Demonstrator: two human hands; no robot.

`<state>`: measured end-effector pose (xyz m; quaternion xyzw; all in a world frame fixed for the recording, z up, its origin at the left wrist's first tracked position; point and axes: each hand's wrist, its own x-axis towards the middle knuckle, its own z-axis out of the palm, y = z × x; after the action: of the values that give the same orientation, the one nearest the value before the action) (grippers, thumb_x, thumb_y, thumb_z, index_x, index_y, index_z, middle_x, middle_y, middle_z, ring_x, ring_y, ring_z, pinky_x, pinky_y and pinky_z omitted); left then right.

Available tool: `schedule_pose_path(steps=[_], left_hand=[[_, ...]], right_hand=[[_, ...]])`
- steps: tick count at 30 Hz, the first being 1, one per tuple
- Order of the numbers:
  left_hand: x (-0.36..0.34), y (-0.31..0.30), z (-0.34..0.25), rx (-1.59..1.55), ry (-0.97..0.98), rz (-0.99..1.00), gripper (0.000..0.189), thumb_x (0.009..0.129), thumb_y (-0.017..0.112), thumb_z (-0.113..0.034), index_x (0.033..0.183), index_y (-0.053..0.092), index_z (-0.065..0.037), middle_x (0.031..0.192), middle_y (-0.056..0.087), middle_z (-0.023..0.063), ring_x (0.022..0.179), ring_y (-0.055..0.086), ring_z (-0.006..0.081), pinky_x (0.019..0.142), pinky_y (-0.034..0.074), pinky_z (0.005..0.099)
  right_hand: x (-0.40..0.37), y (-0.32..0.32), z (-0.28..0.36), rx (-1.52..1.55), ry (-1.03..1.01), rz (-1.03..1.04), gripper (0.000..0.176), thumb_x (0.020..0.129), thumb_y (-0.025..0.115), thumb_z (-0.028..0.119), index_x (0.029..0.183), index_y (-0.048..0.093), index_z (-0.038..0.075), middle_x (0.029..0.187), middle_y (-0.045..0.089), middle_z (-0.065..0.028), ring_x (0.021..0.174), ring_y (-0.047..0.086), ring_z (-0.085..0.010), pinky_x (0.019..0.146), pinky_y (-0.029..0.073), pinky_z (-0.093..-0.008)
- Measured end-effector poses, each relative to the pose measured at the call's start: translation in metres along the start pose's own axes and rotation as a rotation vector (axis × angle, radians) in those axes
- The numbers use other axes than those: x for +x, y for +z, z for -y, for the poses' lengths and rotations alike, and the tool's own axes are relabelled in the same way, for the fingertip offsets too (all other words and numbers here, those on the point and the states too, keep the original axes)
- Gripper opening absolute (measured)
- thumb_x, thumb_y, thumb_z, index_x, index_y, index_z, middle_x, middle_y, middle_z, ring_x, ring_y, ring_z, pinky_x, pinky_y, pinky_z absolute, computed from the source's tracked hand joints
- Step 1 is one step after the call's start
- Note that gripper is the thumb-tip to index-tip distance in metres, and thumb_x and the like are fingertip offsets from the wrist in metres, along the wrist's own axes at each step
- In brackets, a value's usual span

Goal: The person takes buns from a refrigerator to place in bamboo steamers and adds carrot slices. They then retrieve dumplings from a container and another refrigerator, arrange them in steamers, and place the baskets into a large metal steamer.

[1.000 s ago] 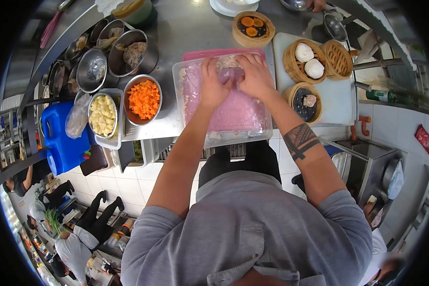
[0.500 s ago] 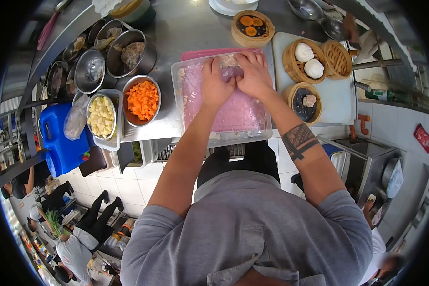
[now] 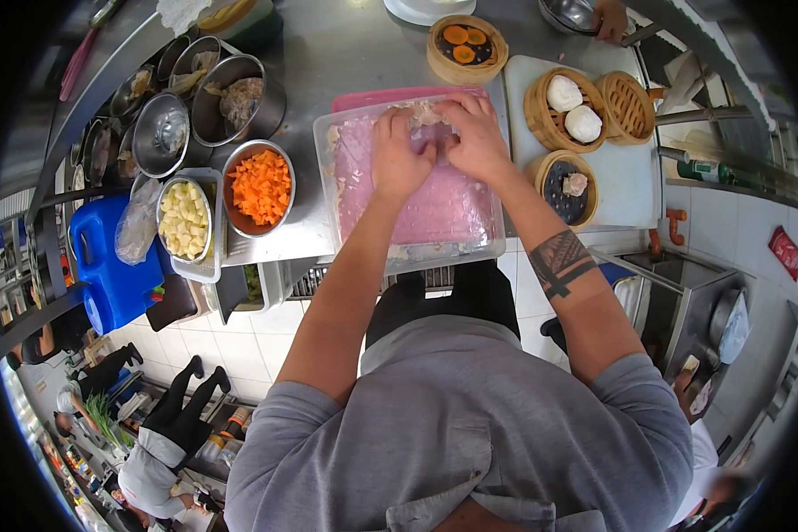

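Observation:
A clear plastic tub [image 3: 414,232] stands at the counter's front edge over a pink board [image 3: 355,99], with pale scraps stuck to its walls. My left hand [image 3: 403,155] is inside it near the far wall, fingers curled. Beside it my right hand [image 3: 472,133] reaches in, its fingers bent round toward the same far wall. Between and beyond the hands lies a pale minced mixture [image 3: 426,115]. Both hands touch this mixture, but the fingertips are partly hidden, so a firm hold cannot be made out.
Left are bowls of diced carrot [image 3: 259,187] and pale cubes [image 3: 183,219], metal pots [image 3: 270,106] and a blue jug [image 3: 106,257]. Right, a white board [image 3: 629,191] bears steamers with buns [image 3: 582,124]. Another person's hand [image 3: 610,19] is at the upper right; other people stand lower left.
My hands have shifted slightly, with the fingers more curled and a little farther apart. At the upper right, the other person's hand has moved up and left to a metal bowl.

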<state>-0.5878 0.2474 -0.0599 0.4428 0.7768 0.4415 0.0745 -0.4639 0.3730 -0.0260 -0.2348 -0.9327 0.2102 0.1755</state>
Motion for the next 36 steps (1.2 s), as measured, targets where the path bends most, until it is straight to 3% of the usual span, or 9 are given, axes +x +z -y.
schedule_pose_path(steps=[2,8,17,22,30,32,36], left_hand=[[0.001,0.000,-0.003,-0.047,-0.042,-0.024,0.079,0.073,0.086,-0.013,0.143,0.050,-0.004,0.143,0.049,0.0230,0.134,0.047,0.0425,0.117,0.042,0.0486],[0.003,-0.001,-0.003,0.075,-0.001,-0.006,0.089,0.074,0.085,-0.012,0.152,0.042,-0.001,0.149,0.045,0.0243,0.140,0.043,0.0442,0.119,0.039,0.0497],[0.002,-0.002,-0.002,-0.016,0.028,0.008,0.084,0.076,0.082,-0.010,0.150,0.045,-0.001,0.144,0.054,0.0246,0.136,0.049,0.0438,0.116,0.043,0.0486],[0.005,-0.003,0.002,-0.075,0.015,0.043,0.073,0.077,0.082,-0.010,0.143,0.052,-0.004,0.140,0.058,0.0208,0.132,0.054,0.0411,0.111,0.048,0.0462],[0.003,-0.003,0.002,-0.111,0.004,0.007,0.072,0.076,0.083,-0.011,0.141,0.054,-0.004,0.135,0.061,0.0189,0.130,0.056,0.0399,0.110,0.048,0.0451],[0.005,-0.003,0.001,-0.131,-0.011,-0.037,0.071,0.076,0.083,-0.011,0.141,0.054,-0.003,0.135,0.061,0.0185,0.130,0.056,0.0394,0.110,0.048,0.0448],[0.007,-0.002,0.005,-0.130,-0.030,0.026,0.071,0.075,0.084,-0.010,0.139,0.056,-0.001,0.132,0.062,0.0192,0.129,0.057,0.0385,0.111,0.048,0.0435]], right_hand=[[0.000,0.003,0.000,0.027,0.026,-0.103,0.061,0.071,0.066,0.000,0.131,0.065,0.006,0.136,0.059,-0.0143,0.138,0.047,-0.0362,0.127,0.028,-0.0532],[-0.001,0.006,0.005,-0.048,0.059,-0.112,0.062,0.070,0.065,-0.002,0.132,0.063,0.002,0.138,0.058,-0.0156,0.137,0.047,-0.0382,0.127,0.027,-0.0550],[-0.002,0.006,0.005,-0.102,0.058,-0.056,0.066,0.070,0.067,0.000,0.135,0.062,0.005,0.139,0.058,-0.0128,0.138,0.048,-0.0348,0.127,0.025,-0.0586],[0.000,0.004,0.004,-0.098,0.045,-0.035,0.063,0.070,0.067,0.000,0.132,0.064,0.007,0.137,0.060,-0.0110,0.137,0.049,-0.0344,0.126,0.026,-0.0585],[-0.001,0.003,-0.001,-0.044,0.029,-0.010,0.061,0.069,0.066,-0.001,0.130,0.065,0.006,0.137,0.061,-0.0113,0.136,0.050,-0.0345,0.127,0.026,-0.0573],[-0.002,0.002,-0.001,-0.025,-0.006,-0.122,0.061,0.070,0.065,-0.001,0.130,0.065,0.007,0.138,0.061,-0.0117,0.137,0.050,-0.0344,0.127,0.025,-0.0568],[-0.002,0.001,0.007,-0.087,0.004,-0.051,0.061,0.070,0.065,-0.001,0.131,0.065,0.007,0.139,0.060,-0.0119,0.137,0.050,-0.0344,0.128,0.024,-0.0564]])
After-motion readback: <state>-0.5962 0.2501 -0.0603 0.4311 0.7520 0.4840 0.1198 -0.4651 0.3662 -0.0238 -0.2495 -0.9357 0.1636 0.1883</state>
